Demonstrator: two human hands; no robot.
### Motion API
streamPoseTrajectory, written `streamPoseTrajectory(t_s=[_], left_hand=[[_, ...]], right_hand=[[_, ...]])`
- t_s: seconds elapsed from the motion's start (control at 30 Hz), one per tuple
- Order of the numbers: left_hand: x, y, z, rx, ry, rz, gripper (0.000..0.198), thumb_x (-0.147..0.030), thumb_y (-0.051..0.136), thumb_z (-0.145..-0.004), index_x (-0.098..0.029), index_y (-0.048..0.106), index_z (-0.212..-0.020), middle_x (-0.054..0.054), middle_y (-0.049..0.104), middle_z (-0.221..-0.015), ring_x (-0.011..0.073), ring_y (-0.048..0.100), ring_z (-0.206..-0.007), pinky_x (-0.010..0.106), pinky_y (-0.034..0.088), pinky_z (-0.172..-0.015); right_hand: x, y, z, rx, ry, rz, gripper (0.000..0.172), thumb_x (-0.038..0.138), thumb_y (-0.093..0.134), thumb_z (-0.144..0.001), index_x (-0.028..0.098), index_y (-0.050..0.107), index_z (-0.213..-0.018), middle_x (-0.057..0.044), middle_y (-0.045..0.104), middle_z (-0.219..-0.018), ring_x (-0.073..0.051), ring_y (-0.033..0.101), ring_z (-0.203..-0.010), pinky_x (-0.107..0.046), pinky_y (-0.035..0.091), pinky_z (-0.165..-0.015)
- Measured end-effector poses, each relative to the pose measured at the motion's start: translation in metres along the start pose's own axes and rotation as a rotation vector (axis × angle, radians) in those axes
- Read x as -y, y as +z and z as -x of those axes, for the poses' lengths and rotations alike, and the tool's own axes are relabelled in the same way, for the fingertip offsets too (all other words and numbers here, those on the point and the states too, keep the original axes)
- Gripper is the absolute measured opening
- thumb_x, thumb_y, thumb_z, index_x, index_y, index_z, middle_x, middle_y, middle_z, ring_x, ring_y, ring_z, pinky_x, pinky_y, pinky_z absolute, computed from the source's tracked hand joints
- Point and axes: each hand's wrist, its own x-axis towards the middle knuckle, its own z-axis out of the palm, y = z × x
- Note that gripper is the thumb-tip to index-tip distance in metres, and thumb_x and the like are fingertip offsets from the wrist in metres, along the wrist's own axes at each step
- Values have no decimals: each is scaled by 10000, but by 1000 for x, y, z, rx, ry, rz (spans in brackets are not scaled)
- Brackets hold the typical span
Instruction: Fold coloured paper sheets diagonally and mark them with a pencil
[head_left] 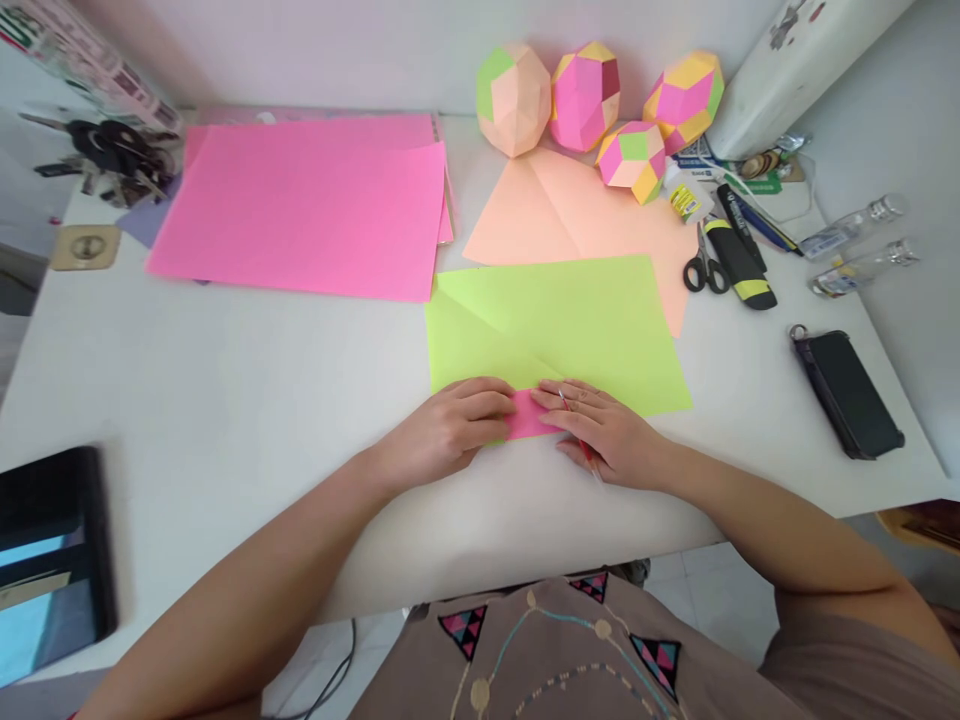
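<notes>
Pressing a pink strip [526,415], ends hidden, left hand [459,430] half-curled, grip unclear, right hand [616,436] half-curled, holding partly covered red tool [586,453]

Through the head-worn camera I look forward and down, fairly near, from the patterned brown shirt [559,655] at the bottom, past left hand [456,428] and right hand [611,432] mid-frame, across the white desk [262,380] to the wall [337,50] behind.
</notes>
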Motion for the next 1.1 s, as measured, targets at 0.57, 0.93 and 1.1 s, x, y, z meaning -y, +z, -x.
streamPoseTrajectory(t_s=[0.57, 0.93, 1.1], left_hand=[[-16, 8, -19, 214, 24, -342, 371, -37, 427, -854, -205, 623, -1121, 105, 593, -1173, 240, 514, -1024, 368, 460, -816], [-20, 17, -14, 265, -3, -426, 492, -9, 454, -818, -219, 534, -1256, 74, 577, -1224, 250, 477, -1044, 388, 436, -882], [-18, 19, -13, 241, 9, -411, 447, -33, 454, -838, -202, 543, -1241, 79, 580, -1205, 259, 470, -1042, 395, 430, -875]], right_hand=[[-6, -14, 2, -416, 412, -966, 445, 521, 347, -962, 161, 608, -943, -31, 633, -728, -145, 635, -730, -314, 552, -686], [16, -21, 2, -156, 614, -746, 71, 229, 573, -771, 181, 552, -723, 45, 526, -581, -74, 464, -472, -186, 380, -418], [16, -14, 1, -189, 623, -562, 146, 195, 572, -692, 189, 463, -594, 43, 515, -558, -69, 428, -484, -189, 326, -445]])
